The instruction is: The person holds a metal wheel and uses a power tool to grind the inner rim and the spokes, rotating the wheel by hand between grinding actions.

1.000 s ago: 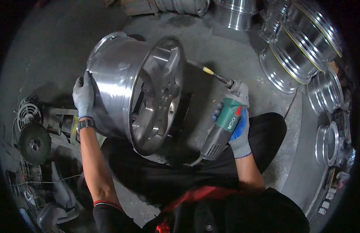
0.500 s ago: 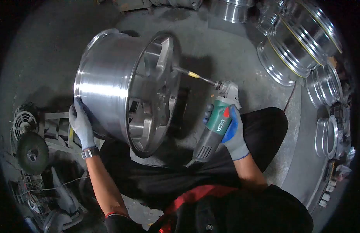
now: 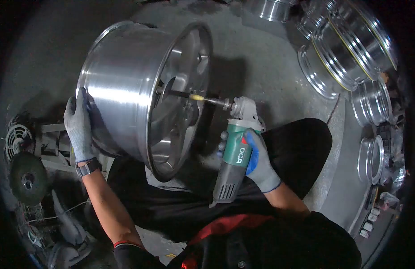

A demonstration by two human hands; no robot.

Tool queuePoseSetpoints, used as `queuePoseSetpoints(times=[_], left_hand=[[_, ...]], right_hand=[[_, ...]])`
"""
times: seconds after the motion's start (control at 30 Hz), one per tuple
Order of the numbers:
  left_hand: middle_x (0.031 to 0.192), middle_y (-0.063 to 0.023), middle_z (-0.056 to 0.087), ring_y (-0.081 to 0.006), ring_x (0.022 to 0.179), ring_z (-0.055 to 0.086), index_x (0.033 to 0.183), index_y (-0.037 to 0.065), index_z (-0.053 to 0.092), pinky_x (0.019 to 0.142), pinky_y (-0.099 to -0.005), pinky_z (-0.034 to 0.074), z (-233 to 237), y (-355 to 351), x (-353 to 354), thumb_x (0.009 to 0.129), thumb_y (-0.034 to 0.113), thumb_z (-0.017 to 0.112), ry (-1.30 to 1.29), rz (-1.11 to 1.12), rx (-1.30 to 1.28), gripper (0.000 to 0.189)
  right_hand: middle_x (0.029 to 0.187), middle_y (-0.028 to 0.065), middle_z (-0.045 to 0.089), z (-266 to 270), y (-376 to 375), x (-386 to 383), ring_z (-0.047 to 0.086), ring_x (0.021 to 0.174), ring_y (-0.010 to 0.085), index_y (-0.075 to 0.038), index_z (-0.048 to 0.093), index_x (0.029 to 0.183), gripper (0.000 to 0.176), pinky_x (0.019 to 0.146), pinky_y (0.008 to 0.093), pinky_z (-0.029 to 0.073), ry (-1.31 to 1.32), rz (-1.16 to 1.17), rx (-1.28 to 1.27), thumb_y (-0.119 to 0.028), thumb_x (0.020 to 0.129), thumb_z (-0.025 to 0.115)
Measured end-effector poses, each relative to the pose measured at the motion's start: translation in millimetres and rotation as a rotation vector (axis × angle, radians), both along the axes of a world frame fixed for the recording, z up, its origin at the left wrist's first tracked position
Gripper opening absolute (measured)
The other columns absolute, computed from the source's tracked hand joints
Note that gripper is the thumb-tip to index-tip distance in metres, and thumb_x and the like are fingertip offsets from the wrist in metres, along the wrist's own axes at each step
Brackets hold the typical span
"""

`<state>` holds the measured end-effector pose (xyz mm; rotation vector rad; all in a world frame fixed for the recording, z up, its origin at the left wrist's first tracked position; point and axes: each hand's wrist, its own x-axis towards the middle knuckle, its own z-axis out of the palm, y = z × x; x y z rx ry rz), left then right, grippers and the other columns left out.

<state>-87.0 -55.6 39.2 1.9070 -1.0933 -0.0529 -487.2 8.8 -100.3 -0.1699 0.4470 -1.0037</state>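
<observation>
My left hand [image 3: 81, 127], in a grey glove, holds the back edge of a large silver wheel rim [image 3: 118, 89], its fingers extended up along the barrel. The rim stands tilted in front of my legs, its spoked face turned to the right. In my right hand [image 3: 257, 159], gloved in grey and blue, is a green and grey angle grinder [image 3: 236, 152]. A long shaft with a yellow band [image 3: 197, 97] extends left from the grinder's head. Its far end, with a thin dark disc [image 3: 168, 91], reaches among the spokes, where the contact point is hidden.
Several polished rims [image 3: 346, 49] are stacked at the upper right, with more along the right side. At the left are a fan-like guard [image 3: 19, 141], a round dark disc [image 3: 28, 178] and a metal frame [image 3: 55, 136]. Grey concrete floor [image 3: 252, 49] lies beyond the rim.
The grinder has moved left and slightly down, taking the shaft's end deeper among the spokes. The rim's spokes have turned, and my left hand has shifted left and slightly up the barrel.
</observation>
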Motion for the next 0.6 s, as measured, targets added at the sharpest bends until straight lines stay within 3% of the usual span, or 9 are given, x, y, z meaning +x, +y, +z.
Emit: queuePoseSetpoints(times=[0.13,0.2,0.23,0.3,0.33,0.4,0.53,0.6], left_hand=[[0.119,-0.0144,0.07,-0.0168,0.108,0.062,0.135,-0.009,0.06,0.096,-0.0281,0.047,-15,6,3,0.101,0.05,0.064,0.015,0.124,0.022,0.069],[0.112,-0.004,0.067,-0.0098,0.1,0.057,0.131,-0.008,0.063,0.09,-0.0248,0.046,-16,11,8,0.105,0.041,0.061,0.142,0.064,0.025,0.056],[0.112,-0.004,0.067,-0.0098,0.1,0.057,0.131,-0.008,0.063,0.09,-0.0248,0.046,-17,14,7,0.105,0.041,0.061,0.148,0.07,0.033,0.056],[0.096,0.0027,0.064,-0.0056,0.086,0.054,0.121,-0.004,0.068,0.077,-0.0223,0.044,-16,18,5,0.106,0.04,0.061,0.121,0.063,-0.062,0.047],[0.096,0.0027,0.064,-0.0056,0.086,0.054,0.121,-0.004,0.068,0.077,-0.0223,0.044,-19,22,10,0.106,0.04,0.061,0.127,0.069,-0.057,0.047],[0.124,-0.0111,0.067,-0.014,0.107,0.061,0.139,-0.011,0.056,0.095,-0.0275,0.048,-20,33,25,0.104,0.042,0.063,0.259,0.047,-0.006,0.064],[0.125,-0.0113,0.067,-0.0144,0.109,0.06,0.142,-0.01,0.053,0.095,-0.0273,0.048,-29,39,37,0.104,0.041,0.063,0.223,0.104,0.005,0.064],[0.084,0.0091,0.055,-0.0019,0.072,0.044,0.115,0.002,0.07,0.064,-0.02,0.036,-31,37,32,0.107,0.036,0.06,0.123,0.084,-0.082,0.036]], right_hand=[[0.118,0.0161,0.066,-2,1,0,0.071,0.101,0.0292,-0.006,0.05,0.142,0.048,0.09,0.051,0.061,0.015,0.042,0.035,-0.032,0.104,0.061],[0.123,0.0159,0.064,-13,5,-1,0.069,0.107,0.0297,-0.007,0.048,0.145,0.051,0.095,0.0507,0.059,0.041,0.066,0.005,-0.039,0.105,0.056],[0.128,0.0157,0.063,-17,6,-2,0.066,0.113,0.0301,-0.008,0.047,0.147,0.056,0.1,0.0503,0.056,0.059,0.091,-0.027,-0.045,0.107,0.051],[0.127,0.0151,0.063,-18,6,-1,0.066,0.113,0.0299,-0.007,0.047,0.147,0.056,0.099,0.05,0.056,0.038,0.088,-0.003,-0.046,0.107,0.05],[0.126,0.0145,0.063,-18,5,-2,0.067,0.112,0.0297,-0.007,0.048,0.146,0.056,0.099,0.0497,0.057,0.013,0.079,0.016,-0.047,0.107,0.049],[0.125,0.0143,0.063,-15,1,-3,0.067,0.111,0.0296,-0.007,0.048,0.145,0.056,0.098,0.0499,0.056,0.032,0.066,0.007,-0.047,0.107,0.048],[0.124,0.0136,0.064,-26,-5,-1,0.068,0.109,0.0293,-0.006,0.048,0.145,0.057,0.099,0.0496,0.056,-0.009,0.028,-0.006,-0.049,0.107,0.047],[0.124,0.0136,0.064,-24,1,-5,0.068,0.109,0.0293,-0.006,0.048,0.145,0.057,0.099,0.0497,0.056,0.027,0.045,0.029,-0.05,0.107,0.047]])
